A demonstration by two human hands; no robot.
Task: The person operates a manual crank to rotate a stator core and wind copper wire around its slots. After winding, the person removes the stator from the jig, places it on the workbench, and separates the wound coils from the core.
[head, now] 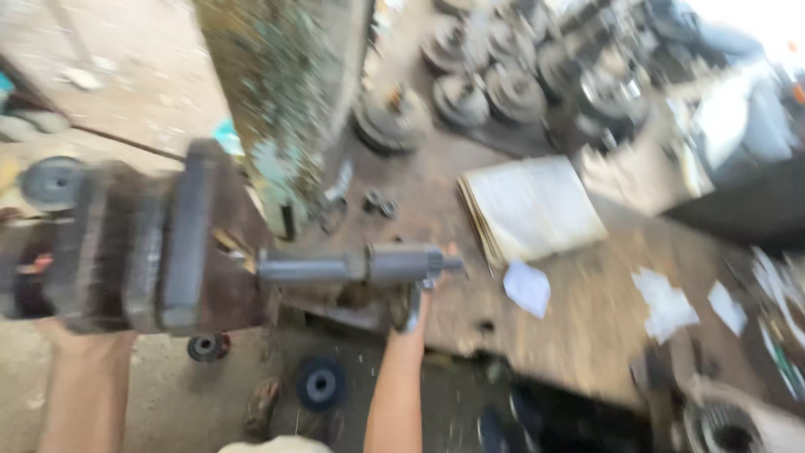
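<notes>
A heavy metal assembly fills the left of the blurred head view: a stack of dark round discs [142, 247] with a grey shaft [360, 267] sticking out to the right. My right hand [413, 304] reaches up from below and grips the shaft near its thicker end. My left forearm [84, 377] rises under the disc stack. The left hand itself is hidden behind the discs, so its grip does not show.
A dirty workbench [587, 327] lies ahead with an open book of pages [532, 205] and paper scraps [527, 287]. Several round metal parts [486, 80] are piled at the back. A rough pillar [285, 92] stands behind the shaft. Small wheels [320, 384] lie on the floor.
</notes>
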